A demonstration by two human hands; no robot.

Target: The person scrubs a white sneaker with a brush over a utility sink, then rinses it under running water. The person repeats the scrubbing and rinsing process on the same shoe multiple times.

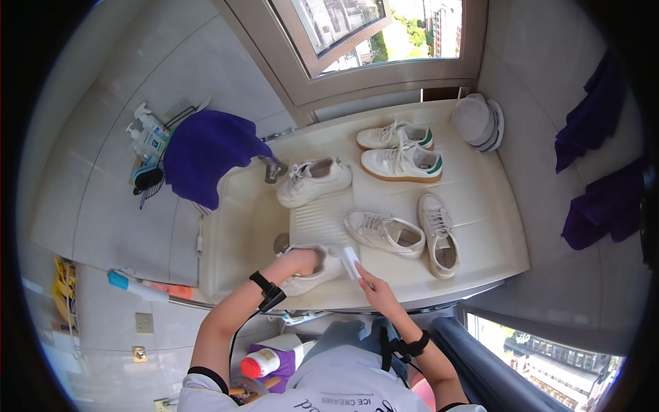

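Observation:
My left hand (pixel 309 261) is pushed into the opening of a white sneaker (pixel 329 265), its fingers hidden inside. This shoe lies at the front of the ribbed washboard (pixel 320 226), beside the sink basin. In my right hand (pixel 377 291) is a white scrubbing brush (pixel 351 261), bristles turned toward the heel of that shoe; I cannot tell whether they touch. Another white sneaker (pixel 315 181) rests at the washboard's back end, near the faucet (pixel 273 170). To the right of the brush lie two off-white lace-up sneakers (pixel 383 234) (pixel 439 234).
Two white sneakers with green heels and gum soles (pixel 401 164) stand at the back of the counter (pixel 489 206). Stacked hats (pixel 479 122) sit in the back right corner. A purple cloth (pixel 208 154) drapes over the faucet side, next to pump bottles (pixel 149 136). A window (pixel 391 67) tilts open behind.

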